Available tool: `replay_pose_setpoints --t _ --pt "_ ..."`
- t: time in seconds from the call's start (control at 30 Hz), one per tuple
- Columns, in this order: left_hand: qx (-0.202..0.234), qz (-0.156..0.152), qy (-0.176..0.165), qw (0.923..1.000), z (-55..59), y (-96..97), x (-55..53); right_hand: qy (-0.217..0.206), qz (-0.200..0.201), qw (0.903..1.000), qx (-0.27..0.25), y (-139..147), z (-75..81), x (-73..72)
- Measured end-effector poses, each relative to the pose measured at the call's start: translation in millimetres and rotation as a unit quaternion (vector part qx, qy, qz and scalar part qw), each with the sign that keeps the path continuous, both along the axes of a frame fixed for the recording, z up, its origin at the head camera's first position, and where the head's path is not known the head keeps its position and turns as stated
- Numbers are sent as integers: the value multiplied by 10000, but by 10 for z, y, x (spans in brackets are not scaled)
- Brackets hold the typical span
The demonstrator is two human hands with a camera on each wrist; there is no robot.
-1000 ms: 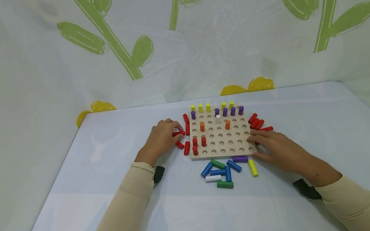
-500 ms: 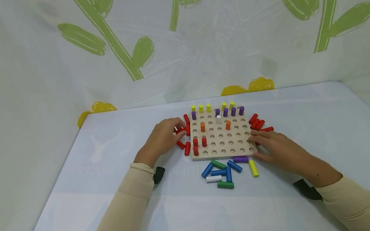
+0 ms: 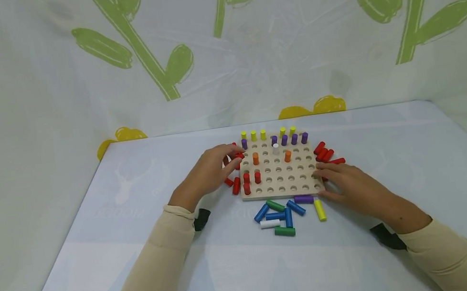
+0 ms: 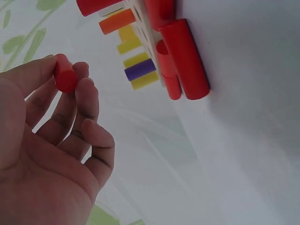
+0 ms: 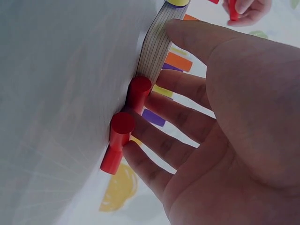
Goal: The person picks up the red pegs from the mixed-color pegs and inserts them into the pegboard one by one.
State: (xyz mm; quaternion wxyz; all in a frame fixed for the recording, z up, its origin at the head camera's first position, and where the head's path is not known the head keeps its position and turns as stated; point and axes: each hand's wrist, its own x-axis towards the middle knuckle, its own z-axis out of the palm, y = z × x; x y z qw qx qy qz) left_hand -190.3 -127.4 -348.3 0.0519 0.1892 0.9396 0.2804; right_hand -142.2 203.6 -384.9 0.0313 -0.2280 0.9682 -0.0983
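Observation:
A square wooden pegboard [image 3: 273,170] with rows of holes lies flat on the table. My left hand [image 3: 208,170] is at its left edge, pinching a red peg [image 4: 65,78] between thumb and fingers, with the palm open below. In the head view that peg overlaps the board's left side. At the right edge my right hand [image 3: 357,193] touches the board with thumb and extended fingers, the little finger beside loose red pegs [image 5: 123,124]. Upright in the board stand yellow pegs [image 3: 253,136], purple pegs [image 3: 285,139], orange pegs [image 3: 255,159], a white peg [image 3: 275,149] and three red pegs [image 3: 257,178].
Blue pegs [image 3: 296,208], green pegs [image 3: 284,231], a white peg [image 3: 270,224], a purple peg [image 3: 303,200] and a yellow peg [image 3: 320,210] lie before the board. More red pegs [image 3: 236,186] lie along its left side. A leaf-printed backdrop [image 3: 305,55] rises behind the table.
My left hand has lifted the red peg from the left side of the board and carried it right and slightly back, up to the board's left edge. The right hand has stayed put.

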Motion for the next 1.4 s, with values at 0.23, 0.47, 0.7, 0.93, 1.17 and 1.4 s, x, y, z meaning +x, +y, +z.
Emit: replay_pose_setpoints --t 0.23,0.47,0.7,0.93,1.17,1.4 --pt "145 -264 267 9992 33 40 54 -35 -22 10000 -19 1 5 3" --pt "153 -301 244 9991 91 112 106 -41 -29 10000 -25 3 6 13" --pt "82 -256 138 9995 104 151 128 -30 -36 10000 -46 3 10 10" --pt "183 -333 146 9992 110 166 135 -47 -52 10000 -24 1 9 8" --pt "269 -378 -13 9989 99 182 144 -74 -66 10000 -1 0 4 12" --pt "355 -428 -81 9984 86 191 151 -76 -63 10000 15 -3 -3 4"
